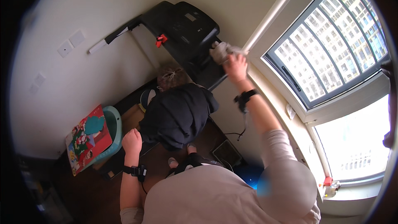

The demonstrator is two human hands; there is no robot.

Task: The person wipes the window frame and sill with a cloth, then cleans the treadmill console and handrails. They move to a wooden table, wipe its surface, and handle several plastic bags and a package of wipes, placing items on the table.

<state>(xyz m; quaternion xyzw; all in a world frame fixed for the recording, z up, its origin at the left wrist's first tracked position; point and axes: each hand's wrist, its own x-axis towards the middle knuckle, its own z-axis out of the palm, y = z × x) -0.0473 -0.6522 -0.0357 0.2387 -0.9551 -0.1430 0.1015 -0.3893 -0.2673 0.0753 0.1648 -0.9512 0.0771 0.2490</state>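
My right hand [237,68] grips a crumpled grey cloth [222,53] against the right side of a black treadmill console [189,25]. Hand and cloth are slightly blurred. My left hand [132,141] is curled, low beside the left edge of a black garment [180,115]; whether it pinches the fabric cannot be told. That garment lies bunched in front of the treadmill, over something hidden. Just behind it sits a brownish bag [171,76] with a pale drawstring. A red safety clip [161,40] is fixed to the console's near edge.
A teal plastic basin [115,127] at the left bears a red printed picture sheet [101,130]. The treadmill's handrail [116,35] reaches toward the left wall. A white pipe [273,12] and a barred window [329,43] stand at the right. A dark cable [241,133] hangs near my right arm.
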